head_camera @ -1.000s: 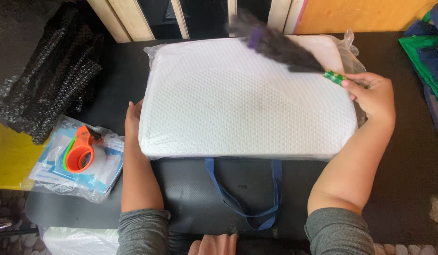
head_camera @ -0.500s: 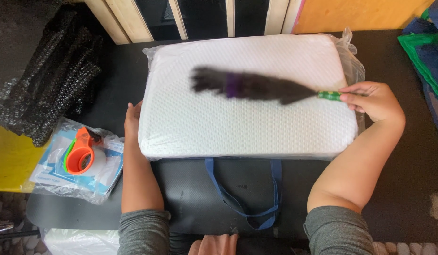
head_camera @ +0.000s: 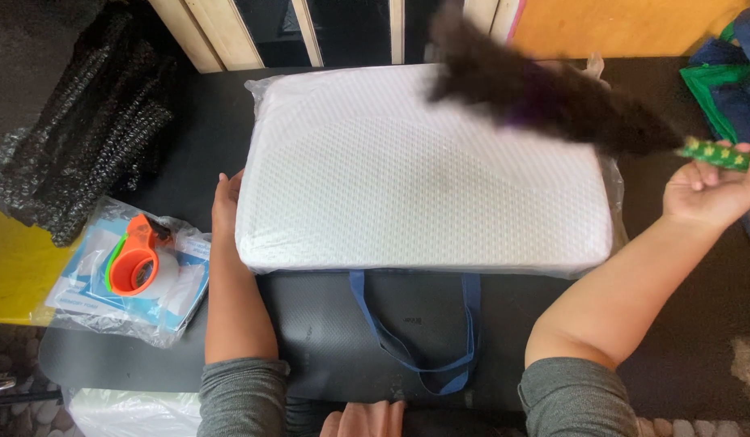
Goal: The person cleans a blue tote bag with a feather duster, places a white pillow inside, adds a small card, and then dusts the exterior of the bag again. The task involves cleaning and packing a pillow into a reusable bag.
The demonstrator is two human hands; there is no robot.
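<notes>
On the counter: black matte counter [head_camera: 674,340] fills most of the view; white dimple-textured rectangular pillow in clear plastic wrap [head_camera: 423,178] lies flat at its middle, long side across the frame.
Pillow wrap: loose plastic bunches at the pillow's right end and far right corner.
Left hand: left hand [head_camera: 226,202] flat against the pillow's left edge, fingers extended and touching the wrap, holding nothing.
Right hand: right hand [head_camera: 712,188] just off the pillow's right end, closed around the green star-patterned handle [head_camera: 715,154].
Duster: dark brown feather duster with a purple band [head_camera: 545,101] hangs over the pillow's far right part, motion-blurred; cannot tell if the feathers touch the wrap.
Under pillow: dark bag with blue strap handles [head_camera: 415,340] lies flat at the near edge, partly beneath the pillow.
Left of counter: clear plastic packet with blue-white contents [head_camera: 124,303], an orange tape dispenser with green trim [head_camera: 134,260] resting on it.
Far left: heap of black bubble wrap [head_camera: 67,121]; yellow surface [head_camera: 10,267] below it.
Room, far side: pale wooden slats [head_camera: 306,28] with dark gaps; orange panel [head_camera: 626,24] at right.
Right edge: green and blue fabric bags [head_camera: 727,89].
Floor: pebbled floor [head_camera: 10,364] at lower left.
Sleeves: grey sleeves on both forearms.
</notes>
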